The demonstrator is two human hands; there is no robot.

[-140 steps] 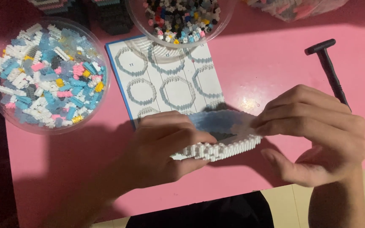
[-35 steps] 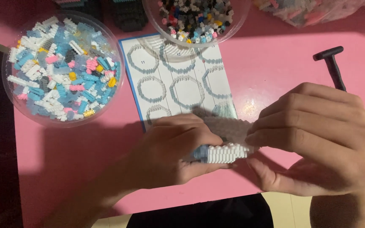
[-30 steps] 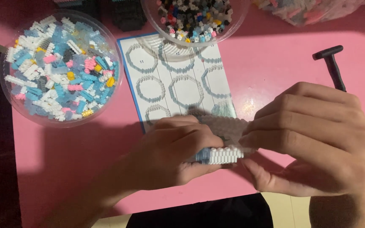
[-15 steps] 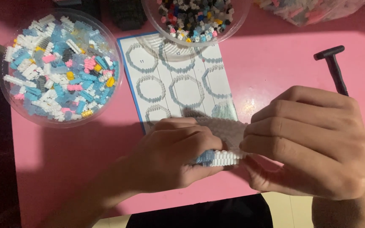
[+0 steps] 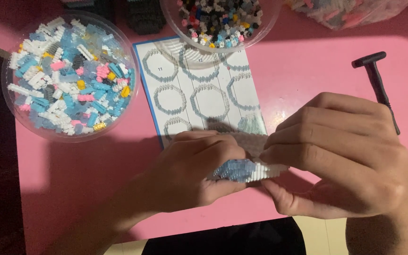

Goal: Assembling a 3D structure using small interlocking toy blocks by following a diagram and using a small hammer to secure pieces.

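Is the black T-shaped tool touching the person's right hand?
Cannot tell. In the head view the black tool runs down behind the right hand, hiding any contact.

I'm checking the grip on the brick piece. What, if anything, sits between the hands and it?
Nothing visible. The left hand and right hand both clasp the brick piece directly, fingers on it, above the pink table.

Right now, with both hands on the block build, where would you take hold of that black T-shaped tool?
Grip the black T-handled tool by its straight shaft, just below the crossbar, coming from above with the right hand. It lies flat on the pink table, crossbar away from the person, lower end hidden behind that hand. The upper shaft is bare, and the crossbar would likely stop a slip.
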